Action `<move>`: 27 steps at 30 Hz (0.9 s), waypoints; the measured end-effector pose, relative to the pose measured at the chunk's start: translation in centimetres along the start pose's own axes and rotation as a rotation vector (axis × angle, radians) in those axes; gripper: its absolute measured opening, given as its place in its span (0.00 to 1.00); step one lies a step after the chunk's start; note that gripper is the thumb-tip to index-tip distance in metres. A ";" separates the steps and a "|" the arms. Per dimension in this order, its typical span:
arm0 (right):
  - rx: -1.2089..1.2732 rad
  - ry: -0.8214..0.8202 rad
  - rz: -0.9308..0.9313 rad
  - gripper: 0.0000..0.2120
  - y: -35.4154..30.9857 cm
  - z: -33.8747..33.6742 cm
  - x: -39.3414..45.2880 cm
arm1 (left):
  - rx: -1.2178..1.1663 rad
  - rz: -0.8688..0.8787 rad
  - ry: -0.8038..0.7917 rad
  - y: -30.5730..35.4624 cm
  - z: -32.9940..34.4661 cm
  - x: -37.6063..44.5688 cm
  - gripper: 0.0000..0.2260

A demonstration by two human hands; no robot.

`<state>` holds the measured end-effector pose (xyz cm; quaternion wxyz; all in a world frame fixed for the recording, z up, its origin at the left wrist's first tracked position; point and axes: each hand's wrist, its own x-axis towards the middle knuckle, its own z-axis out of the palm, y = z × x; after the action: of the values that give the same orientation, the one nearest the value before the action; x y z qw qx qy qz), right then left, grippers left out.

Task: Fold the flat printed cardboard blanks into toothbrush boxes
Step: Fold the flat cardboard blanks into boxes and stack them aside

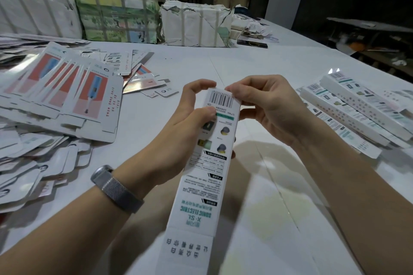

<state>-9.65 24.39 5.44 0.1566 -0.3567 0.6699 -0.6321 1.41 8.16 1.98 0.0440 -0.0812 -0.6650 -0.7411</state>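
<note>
I see one long white box (207, 158) held up over the white desk (279, 73), its barcode end away from me and its near flap hanging open toward the camera. My left hand (190, 123) grips the box near the top, the thumb pressed on the printed face just under the barcode and the fingers (201, 85) curled over the far end. My right hand (266, 107) pinches the top corner of the box between thumb and forefinger; the other fingers are curled loosely behind it. A metal mesh watch (116, 187) sits on the left wrist.

To the left lies a sprawl of flat blanks (67, 96), fanned and overlapping, too many to count; several show a red panel with a blue toothbrush. To the right I count about three folded boxes (357, 107) lying side by side on top of more printed pieces whose number I cannot tell. Along the far edge of the desk stand three wrapped bundles (120, 11), taped in strips, the middle one with green print. Just beside the rightmost bundle a dark phone (252, 43) lies flat.
</note>
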 end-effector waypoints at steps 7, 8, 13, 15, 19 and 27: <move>0.060 -0.021 -0.013 0.08 0.3 0.5 -0.1 | -0.067 0.001 0.034 0.1 -0.3 0.0 0.13; 0.064 -0.019 -0.009 0.08 0.4 0.6 -0.1 | -0.063 0.002 0.045 0.1 -0.3 0.0 0.13; 0.027 0.003 -0.023 0.12 0.4 0.9 -0.1 | -0.017 0.022 0.117 0.0 -0.5 0.1 0.12; 0.033 0.000 -0.019 0.12 0.5 1.0 -0.2 | -0.002 0.037 0.130 0.1 -0.6 0.1 0.10; 0.039 0.051 -0.011 0.04 0.6 1.4 -0.1 | 0.000 0.044 0.119 -0.2 -0.4 0.3 0.10; -0.119 0.181 -0.093 0.04 0.4 2.0 -0.2 | -0.014 0.062 0.151 -0.3 -0.1 0.6 0.11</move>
<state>-8.30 22.99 4.72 0.0446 -0.3378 0.7002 -0.6274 0.74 8.14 1.75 0.1163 -0.0459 -0.6519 -0.7479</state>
